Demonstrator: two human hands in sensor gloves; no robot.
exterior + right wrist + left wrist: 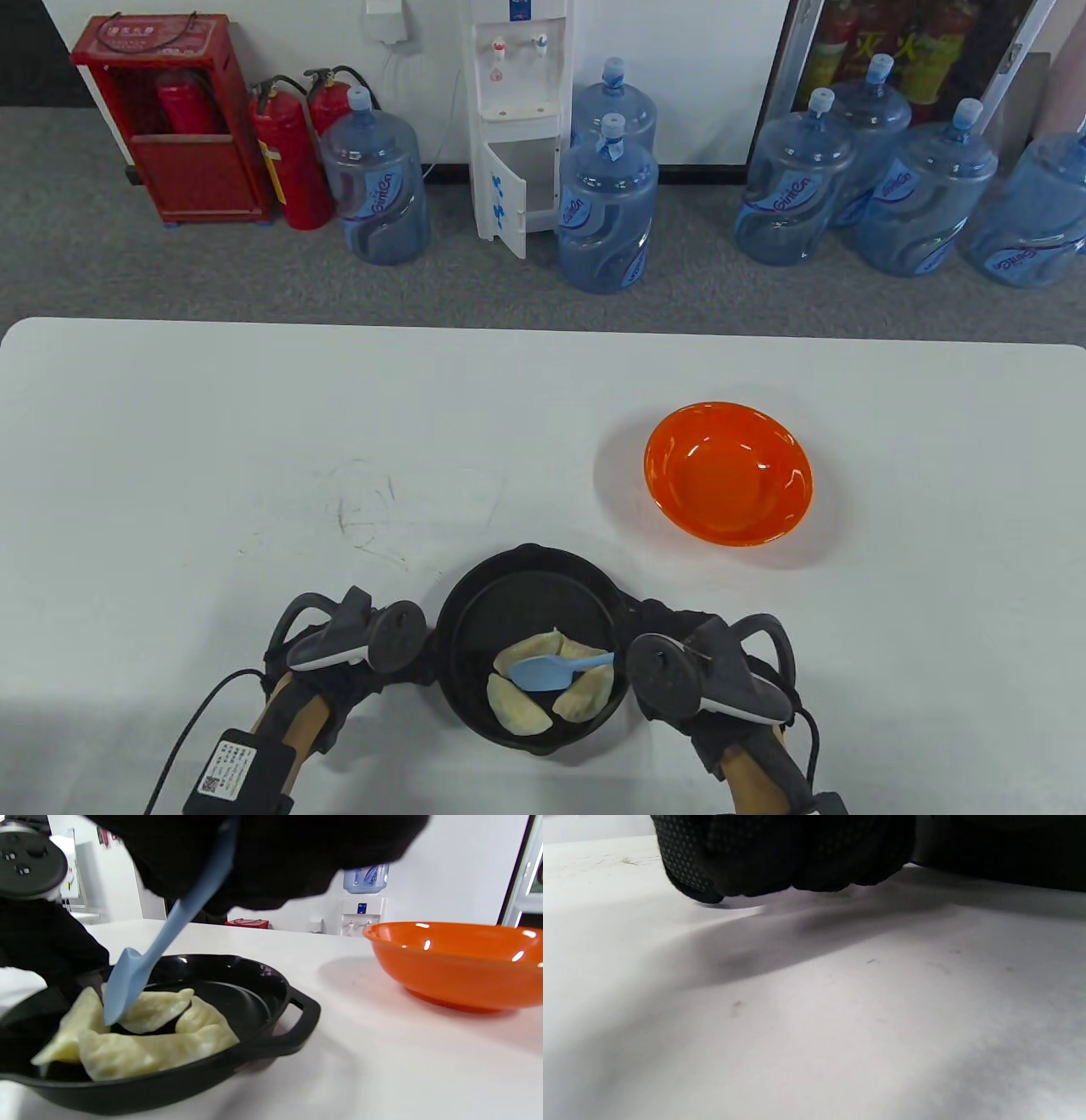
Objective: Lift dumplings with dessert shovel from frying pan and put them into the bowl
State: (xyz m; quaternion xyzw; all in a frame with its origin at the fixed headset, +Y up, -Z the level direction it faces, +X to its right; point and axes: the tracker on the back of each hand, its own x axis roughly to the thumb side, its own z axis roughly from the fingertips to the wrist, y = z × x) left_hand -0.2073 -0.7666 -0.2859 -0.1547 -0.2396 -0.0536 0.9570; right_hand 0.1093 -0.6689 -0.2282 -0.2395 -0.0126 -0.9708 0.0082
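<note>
The black frying pan (pixel 475 611) sits at the table's near edge with several pale dumplings (pixel 517 706) in it. My right hand (pixel 649 671) grips the handle of the light blue dessert shovel (pixel 543 672). In the right wrist view the shovel (pixel 127 980) slants down from my right hand (pixel 271 857), its blade tip among the dumplings (pixel 157 1007). My left hand (pixel 407 666) rests beside the pan's left wall. In the left wrist view its fingers (pixel 780 861) are curled on the tabletop with nothing seen inside them. The orange bowl (pixel 728 472) stands empty, far right of the pan.
The pan has a small loop handle (pixel 299 1018) on the side towards the bowl (pixel 458 963). White tabletop (pixel 339 441) stretches left and behind the pan. Water jugs, a dispenser and fire extinguishers stand on the floor beyond the table.
</note>
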